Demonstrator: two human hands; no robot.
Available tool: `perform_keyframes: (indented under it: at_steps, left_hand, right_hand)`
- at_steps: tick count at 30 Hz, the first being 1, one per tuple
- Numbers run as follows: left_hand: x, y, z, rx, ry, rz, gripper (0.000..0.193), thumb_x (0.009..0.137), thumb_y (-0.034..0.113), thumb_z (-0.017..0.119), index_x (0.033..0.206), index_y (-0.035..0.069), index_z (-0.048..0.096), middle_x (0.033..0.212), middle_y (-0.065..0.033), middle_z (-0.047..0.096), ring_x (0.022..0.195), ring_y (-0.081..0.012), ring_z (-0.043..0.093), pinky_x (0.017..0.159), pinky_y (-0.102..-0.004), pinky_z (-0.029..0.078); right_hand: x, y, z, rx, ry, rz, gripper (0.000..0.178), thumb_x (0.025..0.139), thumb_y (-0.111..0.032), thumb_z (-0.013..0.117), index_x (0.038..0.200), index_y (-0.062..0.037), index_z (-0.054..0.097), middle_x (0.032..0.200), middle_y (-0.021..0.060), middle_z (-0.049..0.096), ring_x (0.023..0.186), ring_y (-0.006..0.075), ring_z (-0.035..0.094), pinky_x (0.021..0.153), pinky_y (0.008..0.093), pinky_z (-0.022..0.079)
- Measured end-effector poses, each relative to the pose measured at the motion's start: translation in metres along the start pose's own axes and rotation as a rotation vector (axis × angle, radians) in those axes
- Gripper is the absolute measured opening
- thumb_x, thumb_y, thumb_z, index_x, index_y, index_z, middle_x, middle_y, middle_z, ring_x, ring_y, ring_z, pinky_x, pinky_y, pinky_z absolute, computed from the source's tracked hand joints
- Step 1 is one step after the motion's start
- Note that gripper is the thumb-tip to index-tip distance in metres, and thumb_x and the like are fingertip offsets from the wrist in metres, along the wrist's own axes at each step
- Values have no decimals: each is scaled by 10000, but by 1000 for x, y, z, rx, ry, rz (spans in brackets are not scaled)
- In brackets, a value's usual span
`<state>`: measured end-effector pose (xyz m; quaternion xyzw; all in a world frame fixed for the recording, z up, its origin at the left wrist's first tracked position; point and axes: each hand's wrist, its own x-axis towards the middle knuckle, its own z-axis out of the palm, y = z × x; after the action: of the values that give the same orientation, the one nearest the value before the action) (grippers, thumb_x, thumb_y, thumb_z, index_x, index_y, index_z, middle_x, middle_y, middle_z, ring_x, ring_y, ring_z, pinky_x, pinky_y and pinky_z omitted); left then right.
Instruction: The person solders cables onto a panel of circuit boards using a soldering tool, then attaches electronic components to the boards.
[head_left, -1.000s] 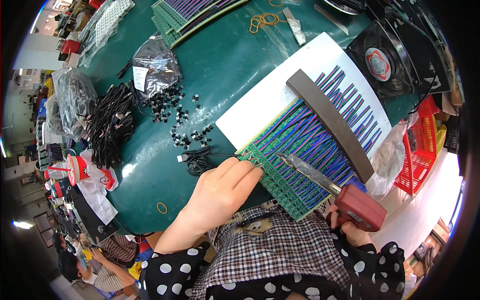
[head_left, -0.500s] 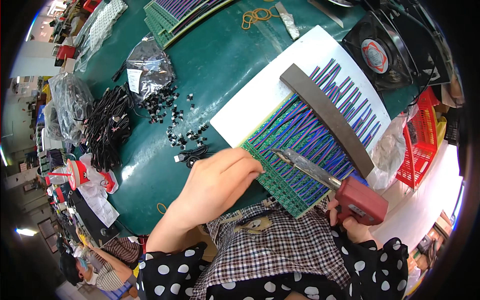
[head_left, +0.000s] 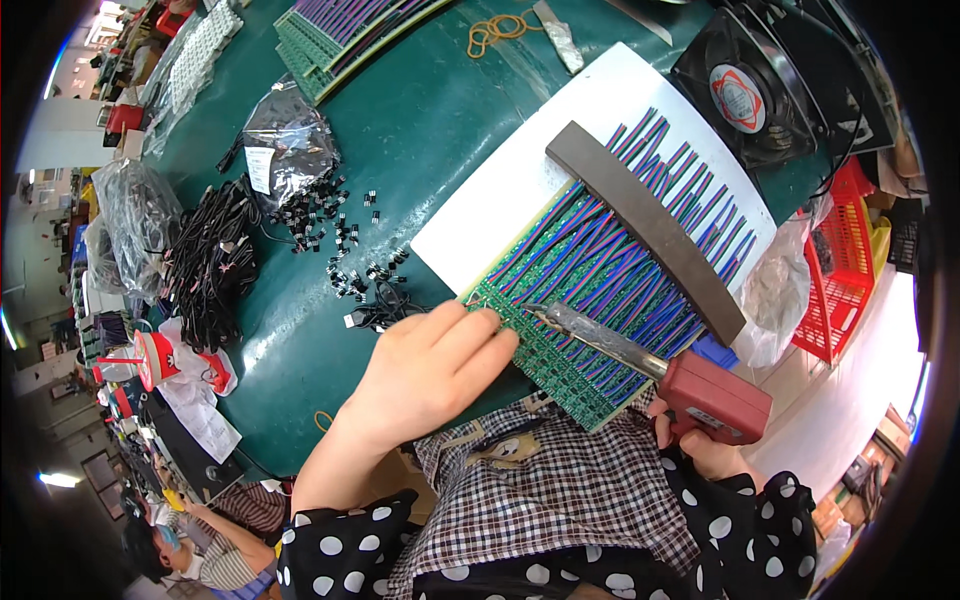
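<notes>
My left hand (head_left: 425, 375) is closed, its curled fingers at the left edge of a green circuit board (head_left: 572, 385). A thin wire-like bit shows by its fingertips, but what they pinch is too small to make out. In my right hand (head_left: 705, 450) is a soldering gun (head_left: 718, 397) with a red body, gripped by the handle. Its metal tip points left, low over the board, close to my left fingers; contact cannot be told. Rows of blue, red and dark ribbon wires (head_left: 590, 265) run from the board under a curved dark bar (head_left: 650, 235).
Board and bar lie on a white sheet (head_left: 475, 215). To the left are loose black connectors (head_left: 345, 265), a silvery bag (head_left: 290, 140) and bundled black cables (head_left: 210, 260). A fan (head_left: 740, 95) stands far right, above a red basket (head_left: 835, 300). Another person (head_left: 215, 555) sits lower left.
My left fingers have shifted from a pinch over the board toward its upper left edge. The soldering gun has barely moved against the board. The whole view has shifted slightly.
</notes>
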<state>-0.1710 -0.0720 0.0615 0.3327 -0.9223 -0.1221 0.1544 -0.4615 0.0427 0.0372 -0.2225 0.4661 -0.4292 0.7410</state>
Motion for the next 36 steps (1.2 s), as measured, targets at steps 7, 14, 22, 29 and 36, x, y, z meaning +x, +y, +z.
perform_keyframes:
  at_steps: [7, 14, 22, 29, 36]
  left_hand:
    - [5, -16, 4, -89, -56, -23, 211, 680, 98, 606, 888, 70, 597, 841, -31, 538, 696, -168, 553, 545, -284, 470]
    - [7, -22, 5, -149, -50, -11, 200, 672, 89, 603, 868, 55, 591, 819, -44, 531, 697, -180, 563, 554, -290, 478]
    - [8, -22, 4, -146, -74, 19, 203, 666, 86, 598, 861, 37, 578, 830, -55, 519, 712, -185, 563, 558, -292, 484]
    - [7, -24, 5, -162, -67, 14, 204, 667, 83, 596, 864, 35, 578, 824, -57, 514, 701, -186, 562, 552, -291, 482]
    - [8, -22, 5, -162, -75, -3, 201, 671, 75, 594, 867, 35, 575, 823, -57, 516, 699, -188, 564, 556, -291, 484]
  right_hand:
    - [0, -9, 0, -21, -37, 43, 823, 702, -283, 828, 1301, 85, 400, 935, 128, 632, 715, 105, 590, 566, 189, 462]
    - [0, -6, -7, -186, -78, 72, 721, 727, -224, 797, 1277, 78, 444, 941, 105, 643, 779, 103, 604, 638, 206, 494]
    - [-2, 3, -7, -213, -92, 25, 674, 799, -384, 718, 1265, -3, 415, 829, 77, 555, 654, 134, 524, 583, 254, 422]
    - [-3, 2, -9, -111, -49, 71, 724, 715, -118, 781, 1317, 56, 419, 893, 74, 644, 731, 83, 592, 632, 210, 477]
    - [3, -6, -3, -209, -109, 83, 688, 786, -321, 743, 1297, -18, 395, 1011, 127, 600, 698, 153, 564, 606, 259, 458]
